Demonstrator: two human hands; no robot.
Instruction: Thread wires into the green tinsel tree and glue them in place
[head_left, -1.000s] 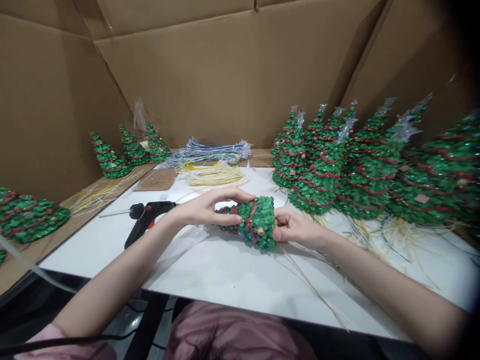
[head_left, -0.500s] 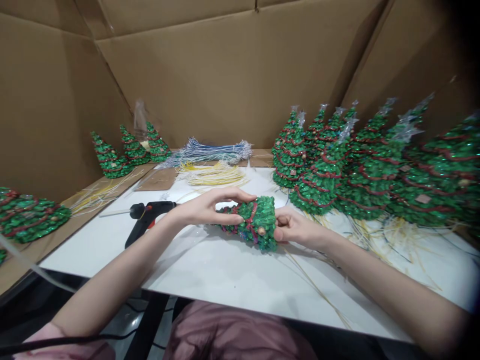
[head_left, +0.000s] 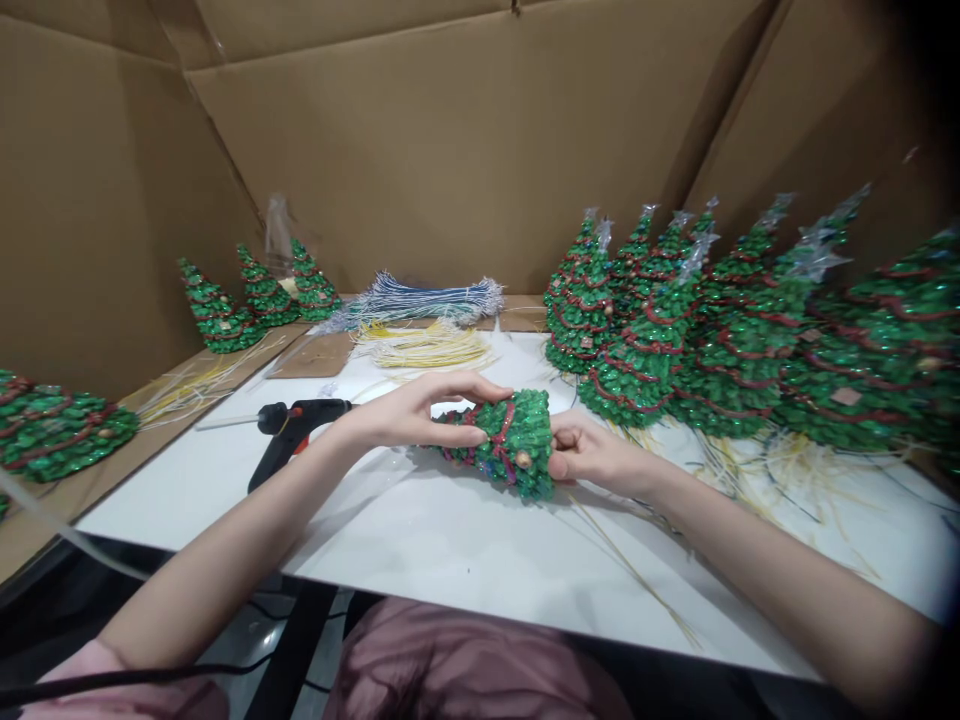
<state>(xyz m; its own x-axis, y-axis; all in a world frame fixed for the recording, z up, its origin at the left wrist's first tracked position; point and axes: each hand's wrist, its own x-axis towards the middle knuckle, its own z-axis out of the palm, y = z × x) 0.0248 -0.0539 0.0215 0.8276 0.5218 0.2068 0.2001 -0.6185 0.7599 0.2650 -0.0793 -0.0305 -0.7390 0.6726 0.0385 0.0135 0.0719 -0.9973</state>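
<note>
A small green tree with red garland and a gold ball lies on its side above the white table, its base facing right. Around its middle, my left hand holds it between thumb and fingers. My right hand is closed at the base rim, its fingertips bent against the underside; whatever they pinch there is hidden. Thin yellowish wires run from near the base toward the table's front edge.
Upright trees with clear stars crowd the right side, loose wires at their feet. A black glue gun lies left of my left forearm. Bundles of blue-white wires and yellow wires lie at the back. More trees stand left.
</note>
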